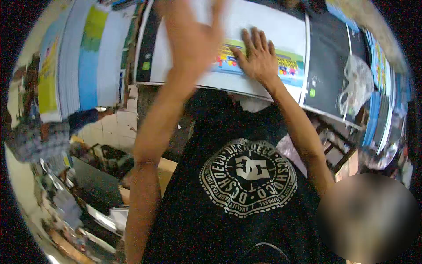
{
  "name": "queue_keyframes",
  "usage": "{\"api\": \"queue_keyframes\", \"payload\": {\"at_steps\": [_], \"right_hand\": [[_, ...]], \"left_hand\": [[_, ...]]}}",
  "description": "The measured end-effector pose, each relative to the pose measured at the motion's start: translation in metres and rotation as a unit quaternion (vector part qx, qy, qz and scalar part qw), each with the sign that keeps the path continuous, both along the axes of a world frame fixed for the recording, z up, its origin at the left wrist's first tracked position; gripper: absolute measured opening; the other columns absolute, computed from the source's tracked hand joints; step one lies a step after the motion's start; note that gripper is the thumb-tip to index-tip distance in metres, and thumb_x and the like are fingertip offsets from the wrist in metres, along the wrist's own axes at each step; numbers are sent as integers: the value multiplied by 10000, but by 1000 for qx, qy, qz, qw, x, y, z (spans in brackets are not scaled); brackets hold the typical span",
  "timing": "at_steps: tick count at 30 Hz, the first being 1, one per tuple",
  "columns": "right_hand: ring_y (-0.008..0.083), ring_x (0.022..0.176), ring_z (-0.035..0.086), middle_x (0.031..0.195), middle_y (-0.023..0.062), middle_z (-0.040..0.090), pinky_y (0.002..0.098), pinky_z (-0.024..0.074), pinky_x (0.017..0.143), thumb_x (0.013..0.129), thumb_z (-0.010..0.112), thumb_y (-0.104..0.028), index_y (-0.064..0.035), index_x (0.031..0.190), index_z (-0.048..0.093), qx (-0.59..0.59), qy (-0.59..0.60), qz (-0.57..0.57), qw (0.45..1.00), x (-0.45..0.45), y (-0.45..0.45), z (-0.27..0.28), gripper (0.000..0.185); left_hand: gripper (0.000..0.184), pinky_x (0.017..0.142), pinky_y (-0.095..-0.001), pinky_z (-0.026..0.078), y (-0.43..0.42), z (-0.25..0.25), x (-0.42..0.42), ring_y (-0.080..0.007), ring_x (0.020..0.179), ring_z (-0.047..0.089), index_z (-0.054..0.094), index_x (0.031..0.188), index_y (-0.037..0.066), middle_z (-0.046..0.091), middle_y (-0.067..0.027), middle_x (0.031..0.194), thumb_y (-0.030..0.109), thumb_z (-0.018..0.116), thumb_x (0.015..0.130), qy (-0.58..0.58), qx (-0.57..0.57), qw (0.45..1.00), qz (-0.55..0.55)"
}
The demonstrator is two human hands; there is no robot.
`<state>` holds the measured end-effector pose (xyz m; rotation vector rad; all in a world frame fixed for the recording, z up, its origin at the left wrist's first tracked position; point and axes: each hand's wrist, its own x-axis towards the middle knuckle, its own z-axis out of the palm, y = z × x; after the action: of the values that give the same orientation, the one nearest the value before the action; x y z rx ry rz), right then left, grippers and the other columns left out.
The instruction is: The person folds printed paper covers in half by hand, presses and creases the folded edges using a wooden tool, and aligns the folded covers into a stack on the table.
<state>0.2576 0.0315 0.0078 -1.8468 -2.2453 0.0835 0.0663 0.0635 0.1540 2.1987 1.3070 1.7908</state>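
Note:
My right hand (257,57) lies flat with spread fingers on a white sheet (272,22), over its printed green, yellow and blue band (290,68). My left hand (191,42) is to the left, in front of the same sheet, and blurred by motion. Its thumb stands apart from the other fingers, whose tips run out of the top of the frame; nothing shows in it. Whether it touches the sheet cannot be seen. The sheet lies on a dark board (147,53) with pale edges.
Tall stacks of printed sheets (90,57) stand at the left, others (376,101) at the right. A clear plastic bag (357,86) rests on the dark surface at the right. Another person (41,136) is at the far left. An open cardboard box (167,171) is below my left forearm.

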Motion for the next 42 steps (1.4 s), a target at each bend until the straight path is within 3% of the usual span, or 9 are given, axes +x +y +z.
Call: {"api": "queue_keyframes", "payload": {"at_steps": [2,3,18,23,25,27,32,38,42], "right_hand": [[362,1474,223,1581,189,272,556,185,1176,973,331,-617,-136,1529,314,-18,2,11,1000,-1,-1,9,734],[361,1476,219,1584,185,267,551,187,1176,981,326,-601,-139,1530,311,-27,2,10,1000,0,-3,13,718],[371,1490,161,1602,186,219,487,135,1196,1033,282,-472,-138,1552,263,-104,-67,14,992,-13,10,11,618],[391,1475,200,1593,195,240,501,161,1189,1042,303,-420,-117,1547,268,-86,-76,22,993,-16,11,6,590],[421,1453,241,1570,216,277,500,177,1182,1020,380,-365,-51,1515,308,-58,-166,-9,984,-13,4,-4,590],[435,1439,264,1534,239,333,494,192,1177,973,459,-371,-10,1483,353,8,-116,146,982,1,9,2,634],[419,1463,211,1590,223,222,522,210,1165,935,476,-426,-60,1520,293,-31,-108,166,980,14,13,-8,714],[399,1467,220,1590,220,225,522,219,1163,931,484,-431,-72,1527,286,-90,-107,-23,990,-9,7,-4,723],[346,1477,234,1602,177,235,517,242,1152,926,476,-446,-115,1548,265,-36,-120,82,989,4,12,-5,736]], "left_hand": [[419,941,-512,382,-28,10,45,-361,1111,516,608,1126,63,581,-175,1152,350,710,839,-66,44,997,18],[387,962,-520,325,-40,22,50,-366,1120,453,579,1143,89,519,-157,1175,300,686,836,-74,20,992,-96],[504,855,-494,360,-48,7,40,-328,1031,512,573,1095,76,533,-132,1127,436,678,759,-322,11,940,-114],[554,921,-515,366,-41,-21,35,-347,1130,505,589,1122,47,535,-135,1233,454,678,757,-264,-16,951,-162],[589,967,-519,346,-16,-102,43,-355,1201,460,578,1158,43,517,-150,1275,482,671,777,-96,-157,968,-172],[623,1012,-498,344,-10,-151,40,-379,1197,467,573,1211,82,531,-161,1276,486,684,752,-109,-185,975,-48],[662,1025,-524,325,-10,-142,38,-378,1228,441,540,1247,64,478,-170,1336,516,662,779,-121,-183,971,-90],[720,1014,-653,307,-41,-55,60,-454,1256,419,545,1287,123,446,-225,1347,643,566,789,-180,-114,974,-72],[710,1122,-590,262,-20,-152,41,-483,1321,348,487,1306,39,407,-239,1384,461,686,771,-88,-263,960,-43]]}}
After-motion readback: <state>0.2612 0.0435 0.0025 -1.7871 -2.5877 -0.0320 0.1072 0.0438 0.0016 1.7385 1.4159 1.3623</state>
